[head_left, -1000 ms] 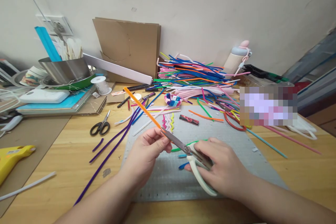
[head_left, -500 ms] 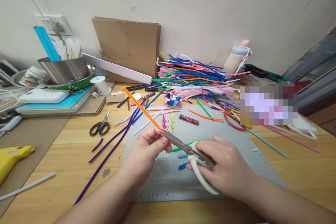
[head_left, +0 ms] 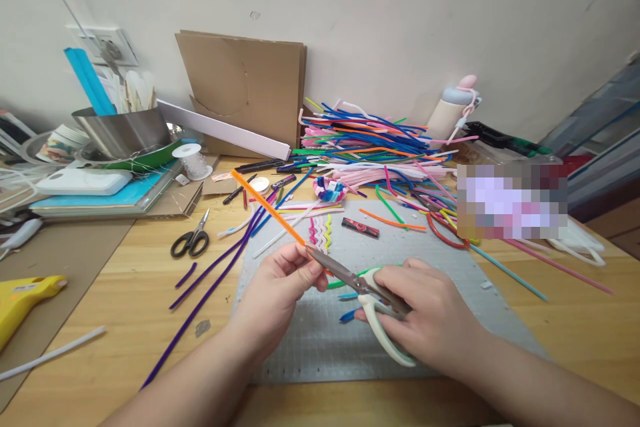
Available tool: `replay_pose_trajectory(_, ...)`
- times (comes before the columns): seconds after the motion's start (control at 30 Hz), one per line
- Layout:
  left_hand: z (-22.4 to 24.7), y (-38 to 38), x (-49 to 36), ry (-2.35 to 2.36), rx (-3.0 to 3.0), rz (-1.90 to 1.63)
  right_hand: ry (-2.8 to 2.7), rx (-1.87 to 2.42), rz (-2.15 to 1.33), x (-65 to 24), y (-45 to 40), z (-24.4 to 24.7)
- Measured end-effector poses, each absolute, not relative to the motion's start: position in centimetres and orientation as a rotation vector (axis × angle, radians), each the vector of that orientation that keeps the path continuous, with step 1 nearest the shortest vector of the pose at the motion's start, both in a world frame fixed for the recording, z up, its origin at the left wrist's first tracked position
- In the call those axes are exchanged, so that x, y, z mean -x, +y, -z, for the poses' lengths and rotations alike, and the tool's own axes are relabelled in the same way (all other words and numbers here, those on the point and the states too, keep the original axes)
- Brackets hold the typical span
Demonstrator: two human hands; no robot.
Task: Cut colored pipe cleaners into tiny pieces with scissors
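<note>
My left hand [head_left: 283,293] pinches an orange pipe cleaner [head_left: 267,205], which slants up and to the left from the fingertips. In my right hand [head_left: 425,313] is a pair of scissors [head_left: 345,273] with pale green-white handles. The tips of their blades meet the pipe cleaner right at my left fingertips. Whether the blades have cut through cannot be made out. Below them, short green and blue pipe cleaner pieces [head_left: 350,315] lie on the grey cutting mat [head_left: 300,357], partly hidden by my hands. A braided pink, white and yellow piece [head_left: 320,233] lies just beyond.
A heap of coloured pipe cleaners [head_left: 375,140] fills the back. Black-handled scissors [head_left: 190,243] and purple pipe cleaners [head_left: 210,283] lie left of the mat. A yellow glue gun [head_left: 30,300] sits at far left. Cardboard sheets [head_left: 240,93] lean on the wall; a bottle [head_left: 447,113] stands behind.
Hardly anything differs. The orange pipe cleaner's far end has dipped very slightly, and the scissors' handles look a touch closer together. Both hands stay in place.
</note>
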State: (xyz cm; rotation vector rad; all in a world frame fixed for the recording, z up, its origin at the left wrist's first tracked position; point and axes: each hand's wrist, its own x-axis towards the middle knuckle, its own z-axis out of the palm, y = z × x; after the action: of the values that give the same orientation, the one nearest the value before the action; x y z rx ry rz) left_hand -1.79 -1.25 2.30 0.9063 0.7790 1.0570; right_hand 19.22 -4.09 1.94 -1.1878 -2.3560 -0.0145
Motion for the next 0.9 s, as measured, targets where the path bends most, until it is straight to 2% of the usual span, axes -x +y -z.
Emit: replay_pose_trajectory(0.9, -2.48, -1.20, 1.71, 0.753, -0.821, -1.060, -2.288, 1.169, 0.009, -19.36, -4.06, -1.96)
